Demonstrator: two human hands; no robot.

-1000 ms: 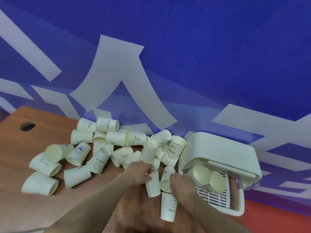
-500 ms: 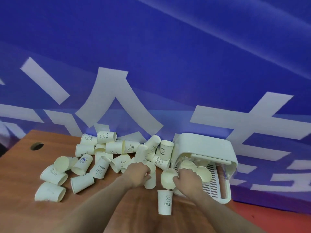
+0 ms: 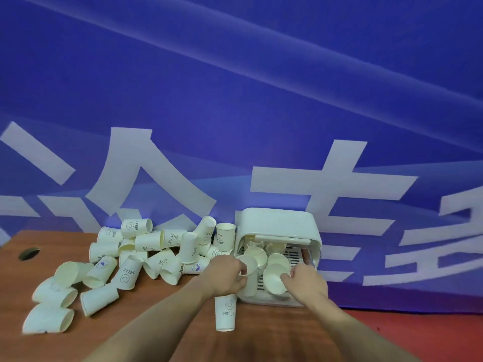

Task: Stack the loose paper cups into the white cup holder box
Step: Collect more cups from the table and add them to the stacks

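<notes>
My hands had swung from the pile to the white box (image 3: 277,223), left hand (image 3: 226,276) and right hand (image 3: 304,280) each gripping a cup, ready for stacking.

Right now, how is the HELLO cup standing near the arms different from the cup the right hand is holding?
The HELLO cup stands on the table, rim down; the cup in the right hand is tipped, its open mouth facing the camera. Nothing grips the HELLO cup, while the right hand pinches the other's rim. The HELLO cup stands outside the white box; the held cup is at its opening. Both are pale paper cups.
</notes>
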